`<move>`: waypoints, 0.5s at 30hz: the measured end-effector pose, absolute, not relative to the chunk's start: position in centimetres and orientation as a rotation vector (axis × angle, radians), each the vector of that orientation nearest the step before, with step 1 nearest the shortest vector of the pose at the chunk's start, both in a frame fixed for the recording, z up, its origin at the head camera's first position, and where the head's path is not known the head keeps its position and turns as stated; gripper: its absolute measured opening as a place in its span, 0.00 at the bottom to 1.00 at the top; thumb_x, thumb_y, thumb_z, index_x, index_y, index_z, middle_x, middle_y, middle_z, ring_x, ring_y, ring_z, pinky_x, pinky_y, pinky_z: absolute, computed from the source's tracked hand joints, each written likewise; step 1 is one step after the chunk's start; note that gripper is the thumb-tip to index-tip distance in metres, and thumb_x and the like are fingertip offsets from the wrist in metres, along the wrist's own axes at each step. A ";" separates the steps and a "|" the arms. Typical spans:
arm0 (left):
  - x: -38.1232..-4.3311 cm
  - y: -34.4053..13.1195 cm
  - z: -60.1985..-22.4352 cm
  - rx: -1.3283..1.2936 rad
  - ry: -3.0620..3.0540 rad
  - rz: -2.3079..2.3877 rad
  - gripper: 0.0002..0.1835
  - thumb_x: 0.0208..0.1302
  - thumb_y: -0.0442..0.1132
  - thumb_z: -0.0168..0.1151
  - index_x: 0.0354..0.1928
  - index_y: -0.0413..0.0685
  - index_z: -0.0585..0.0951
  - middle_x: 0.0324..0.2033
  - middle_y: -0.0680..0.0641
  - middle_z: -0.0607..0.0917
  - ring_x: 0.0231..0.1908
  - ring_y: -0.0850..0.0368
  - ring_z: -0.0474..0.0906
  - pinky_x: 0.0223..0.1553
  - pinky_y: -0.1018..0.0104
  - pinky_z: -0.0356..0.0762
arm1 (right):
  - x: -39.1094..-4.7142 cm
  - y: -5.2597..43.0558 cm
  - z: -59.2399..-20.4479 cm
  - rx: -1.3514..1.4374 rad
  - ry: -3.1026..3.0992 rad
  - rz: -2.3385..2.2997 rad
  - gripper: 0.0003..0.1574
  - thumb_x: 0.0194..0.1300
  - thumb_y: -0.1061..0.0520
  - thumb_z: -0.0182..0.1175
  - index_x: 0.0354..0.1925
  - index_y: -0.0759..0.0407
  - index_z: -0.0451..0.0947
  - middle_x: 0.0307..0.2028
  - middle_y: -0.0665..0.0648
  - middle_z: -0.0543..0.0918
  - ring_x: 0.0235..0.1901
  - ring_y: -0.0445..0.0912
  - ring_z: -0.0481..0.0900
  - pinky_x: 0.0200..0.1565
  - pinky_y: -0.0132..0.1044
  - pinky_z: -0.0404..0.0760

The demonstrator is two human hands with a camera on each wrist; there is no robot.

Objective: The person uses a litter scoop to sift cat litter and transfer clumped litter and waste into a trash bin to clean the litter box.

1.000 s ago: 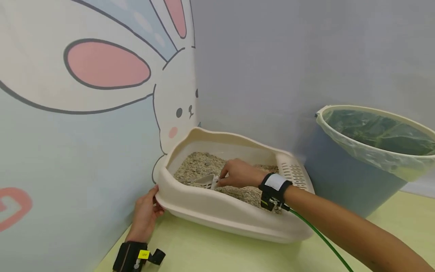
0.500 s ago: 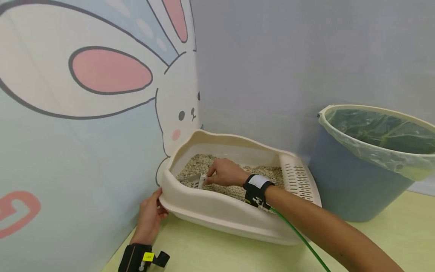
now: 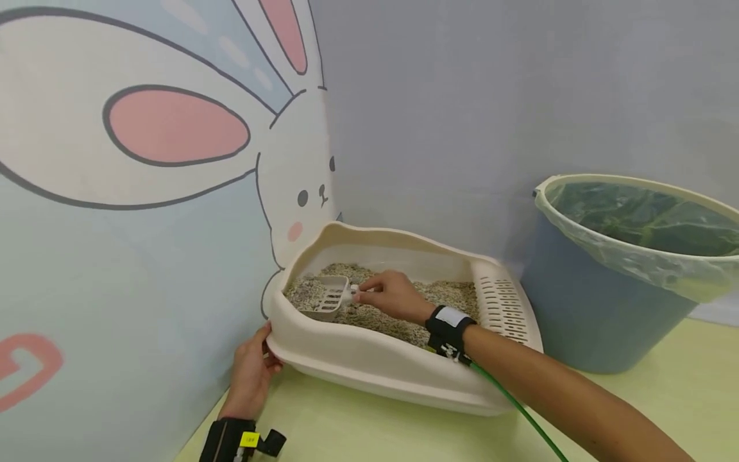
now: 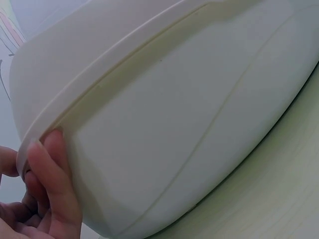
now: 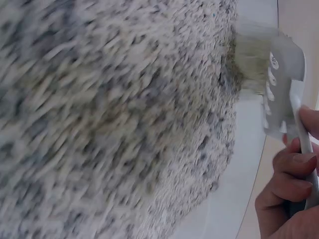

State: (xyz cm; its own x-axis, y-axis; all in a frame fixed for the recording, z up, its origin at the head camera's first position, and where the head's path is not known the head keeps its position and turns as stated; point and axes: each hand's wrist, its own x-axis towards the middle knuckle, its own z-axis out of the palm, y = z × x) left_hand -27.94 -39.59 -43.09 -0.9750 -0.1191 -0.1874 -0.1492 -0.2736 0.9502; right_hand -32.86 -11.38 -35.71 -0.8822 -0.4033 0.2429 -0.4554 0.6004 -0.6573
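Observation:
A beige litter box (image 3: 369, 350) stands in the corner, with grainy litter (image 3: 462, 295) spread inside. In my right hand (image 3: 398, 296) I hold the handle of a slotted litter scoop (image 3: 331, 296) over the box's left part; litter shows around its far end. The right wrist view shows fingers curled round the handle and the scoop's slots (image 5: 272, 77), with blurred litter (image 5: 124, 114) below. My left hand (image 3: 251, 369) grips the box at its left corner. In the left wrist view, its fingers (image 4: 57, 184) hook under the projecting lip (image 4: 94, 72).
Right of the box stands a blue-grey bin (image 3: 600, 308) lined with a translucent bag (image 3: 641, 273). A slotted step (image 3: 505, 308) forms the box's right end. A rabbit mural covers the left wall (image 3: 173, 256); a grey wall (image 3: 462, 128) rises behind. The floor (image 3: 323, 410) is yellow-green.
My right hand first moved left with the scoop through the litter, then lifted and turned it, so its slotted bed shows more fully. My left hand stays on the corner.

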 end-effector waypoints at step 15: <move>-27.8 -39.6 -43.1 -0.309 1.823 2.460 0.24 0.71 0.56 0.47 0.52 0.42 0.71 0.28 0.50 0.72 0.19 0.60 0.71 0.16 0.73 0.69 | -29.7 -4.3 -29.9 0.422 -2.681 1.525 0.20 0.60 0.43 0.64 0.48 0.50 0.82 0.37 0.55 0.84 0.21 0.45 0.67 0.22 0.37 0.65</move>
